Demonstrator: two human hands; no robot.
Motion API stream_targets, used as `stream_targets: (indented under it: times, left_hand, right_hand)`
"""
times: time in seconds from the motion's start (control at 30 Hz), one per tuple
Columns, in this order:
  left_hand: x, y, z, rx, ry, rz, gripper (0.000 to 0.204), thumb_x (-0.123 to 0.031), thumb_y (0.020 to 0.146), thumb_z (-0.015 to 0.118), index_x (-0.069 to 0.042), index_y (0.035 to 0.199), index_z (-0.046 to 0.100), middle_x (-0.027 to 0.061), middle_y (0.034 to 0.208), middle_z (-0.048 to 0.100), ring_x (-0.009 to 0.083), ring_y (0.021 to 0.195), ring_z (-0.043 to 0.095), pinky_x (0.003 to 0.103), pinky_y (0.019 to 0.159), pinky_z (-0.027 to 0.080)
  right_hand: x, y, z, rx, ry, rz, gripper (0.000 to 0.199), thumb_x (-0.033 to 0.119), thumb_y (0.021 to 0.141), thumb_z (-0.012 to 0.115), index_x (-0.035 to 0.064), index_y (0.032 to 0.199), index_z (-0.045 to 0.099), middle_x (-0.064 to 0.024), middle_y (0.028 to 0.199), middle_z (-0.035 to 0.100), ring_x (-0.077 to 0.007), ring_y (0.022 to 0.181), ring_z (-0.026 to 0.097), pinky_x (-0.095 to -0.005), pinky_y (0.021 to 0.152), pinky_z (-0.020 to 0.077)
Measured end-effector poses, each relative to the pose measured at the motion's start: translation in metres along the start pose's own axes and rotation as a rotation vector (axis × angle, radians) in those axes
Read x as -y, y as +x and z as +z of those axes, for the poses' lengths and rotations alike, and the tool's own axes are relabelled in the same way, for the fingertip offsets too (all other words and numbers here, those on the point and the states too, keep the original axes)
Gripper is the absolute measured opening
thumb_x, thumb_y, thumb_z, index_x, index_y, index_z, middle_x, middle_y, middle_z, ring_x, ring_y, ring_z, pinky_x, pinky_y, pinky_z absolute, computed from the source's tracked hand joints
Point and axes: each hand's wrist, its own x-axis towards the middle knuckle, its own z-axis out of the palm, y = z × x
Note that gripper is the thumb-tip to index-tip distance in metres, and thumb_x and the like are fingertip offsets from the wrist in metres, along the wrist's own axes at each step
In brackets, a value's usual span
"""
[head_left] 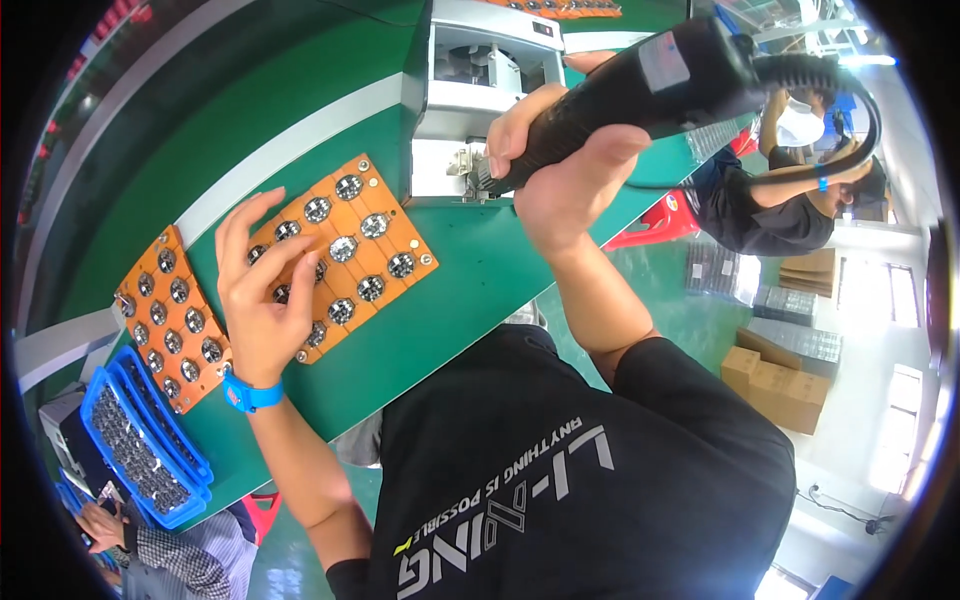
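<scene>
Left hand (262,300) lies flat on the near orange tray (345,250), fingers (245,215) spread wide and pressing, gripping nothing; the tray sits on the green desk (470,290) just in front of the grey machine (480,90), toward the desk's near edge. Right hand (570,165) is wrapped tight around a black driver (640,90), held up off the desk, tip angled down toward the machine's base, not touching the tray. A second orange tray (170,315) lies to the left, close to the blue bins (140,440) at the desk's left end. Risks, as I judge them: the left fingers cover several of the round metal parts (372,226), so a driver coming down could hit a fingertip or miss its seat. The tray lies skewed, only held by palm pressure; a slip could shove it toward the near edge. The driver cord (860,130) loops behind and could snag or drag the tip off line. Another person (770,190) works beyond the desk, well apart.
</scene>
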Motion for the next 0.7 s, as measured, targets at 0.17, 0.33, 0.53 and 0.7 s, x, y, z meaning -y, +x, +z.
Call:
stream_targets:
  times: [0.17, 0.33, 0.53, 0.7]
  left_hand:
    - [-0.005, -0.002, 0.004, 0.015, -0.026, 0.0, 0.013, 0.001, 0.074, 0.071, -0.001, 0.086, 0.074, 0.0137, 0.128, 0.057, 0.0334, 0.121, 0.051, 0.04, 0.09, 0.049]
    - [-0.005, -0.004, 0.006, 0.054, -0.03, -0.014, 0.011, -0.003, 0.068, 0.075, -0.002, 0.079, 0.074, 0.0114, 0.127, 0.057, 0.0356, 0.122, 0.049, 0.045, 0.099, 0.041]
    - [-0.006, -0.007, 0.007, 0.087, 0.011, -0.042, 0.014, -0.006, 0.065, 0.078, -0.004, 0.079, 0.076, 0.0102, 0.128, 0.057, 0.0347, 0.121, 0.048, 0.045, 0.098, 0.041]
    - [-0.002, -0.012, 0.009, 0.079, -0.017, -0.065, 0.013, -0.007, 0.066, 0.077, -0.004, 0.078, 0.076, 0.0093, 0.127, 0.056, 0.0328, 0.119, 0.049, 0.044, 0.097, 0.042]
  right_hand:
    - [-0.004, -0.005, -0.001, 0.037, 0.01, 0.063, 0.084, 0.083, 0.082, 0.032, 0.009, 0.12, 0.036, -0.0085, 0.054, 0.048, -0.0191, 0.04, 0.043, -0.0309, 0.043, 0.0393]
    - [-0.015, -0.029, 0.029, 0.163, 0.2, 0.128, 0.085, 0.084, 0.081, 0.033, 0.0117, 0.125, 0.033, -0.0085, 0.056, 0.048, -0.0194, 0.042, 0.046, -0.0318, 0.046, 0.0424]
    - [-0.044, -0.054, 0.077, 0.321, 0.341, 0.044, 0.088, 0.082, 0.079, 0.04, 0.0085, 0.127, 0.028, -0.0075, 0.063, 0.054, -0.0167, 0.047, 0.051, -0.0287, 0.051, 0.0464]
    - [-0.053, -0.059, 0.086, 0.324, 0.34, 0.044, 0.086, 0.08, 0.08, 0.043, 0.008, 0.125, 0.028, -0.0075, 0.063, 0.054, -0.0172, 0.047, 0.052, -0.029, 0.05, 0.0467]
